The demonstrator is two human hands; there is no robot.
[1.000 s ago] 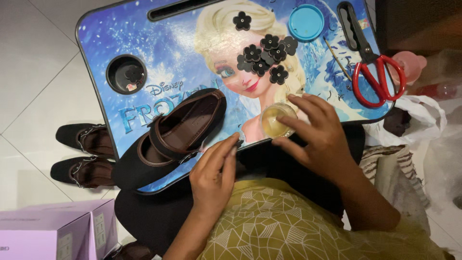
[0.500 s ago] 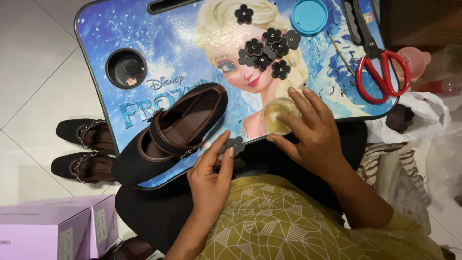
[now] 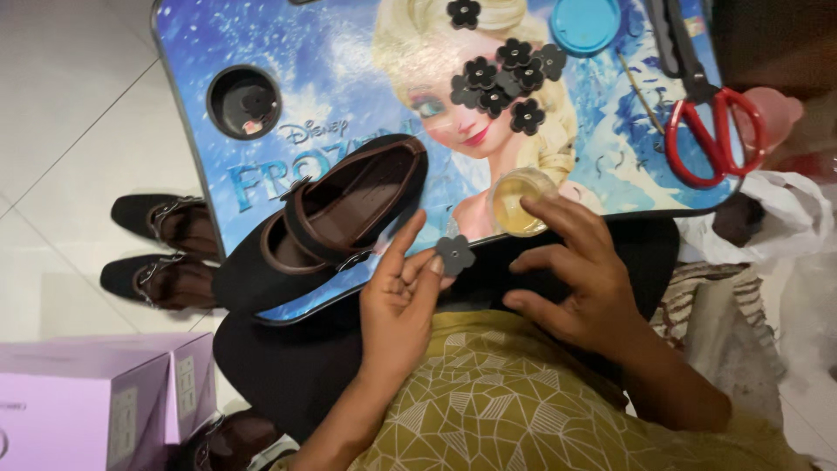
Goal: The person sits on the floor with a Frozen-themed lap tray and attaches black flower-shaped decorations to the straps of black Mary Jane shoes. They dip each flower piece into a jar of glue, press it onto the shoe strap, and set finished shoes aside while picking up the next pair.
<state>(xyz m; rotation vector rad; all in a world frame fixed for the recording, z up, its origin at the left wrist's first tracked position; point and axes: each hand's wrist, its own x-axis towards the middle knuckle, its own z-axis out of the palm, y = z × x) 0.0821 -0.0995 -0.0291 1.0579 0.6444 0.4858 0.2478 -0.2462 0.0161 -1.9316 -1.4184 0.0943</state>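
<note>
A black strapped shoe with a brown lining point(image 3: 327, 222) lies on a blue cartoon-printed lap table point(image 3: 288, 78). My left hand point(image 3: 399, 292) sits beside the shoe's toe and pinches a small black fabric flower point(image 3: 455, 254) at its fingertips. My right hand point(image 3: 580, 275) rests at the table's near edge, fingers spread, the fingertips touching a small round pot of yellowish glue point(image 3: 520, 201). Several more black flowers point(image 3: 506, 80) lie in a cluster near the middle of the table.
Red-handled scissors point(image 3: 713, 131) and a blue round lid point(image 3: 585, 23) lie at the table's right end, a thin stick point(image 3: 641, 96) between them. A round cup hole point(image 3: 244, 101) is at the left. Two black shoes point(image 3: 157, 249) stand on the white floor; lilac boxes point(image 3: 96, 401) sit at the lower left.
My left hand has picked up a black flower from beside the shoe and now holds it at its fingertips. My right hand has slid back from the glue pot, fingers spreading.
</note>
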